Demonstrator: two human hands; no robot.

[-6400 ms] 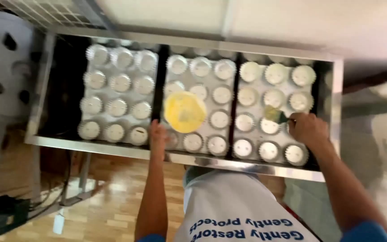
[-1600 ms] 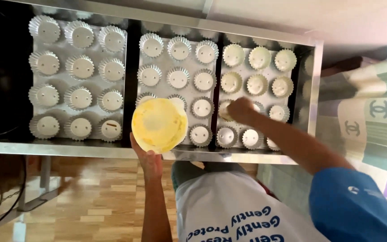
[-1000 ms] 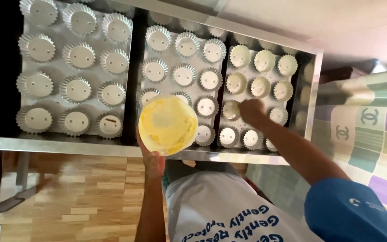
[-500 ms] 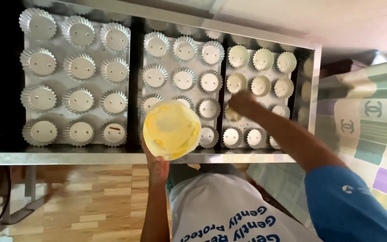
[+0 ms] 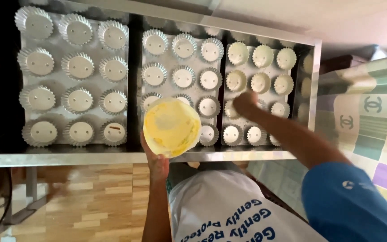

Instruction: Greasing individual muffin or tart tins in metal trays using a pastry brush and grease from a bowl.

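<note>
Nearest, the left hand [image 5: 156,162] grips a yellow bowl [image 5: 172,127] from below, over the middle tray [image 5: 181,76] of fluted moulds. Farther, the blurred right hand [image 5: 244,104] reaches over the right tray [image 5: 260,85]; its grip cannot be told.

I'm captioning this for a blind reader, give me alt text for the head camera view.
A left hand holds a yellow bowl over trays of fluted cups on a steel table, while the right hand reaches into the right tray.

Wooden floor [image 5: 90,197], checked cloth [image 5: 372,116], metal table [image 5: 59,157]
</note>
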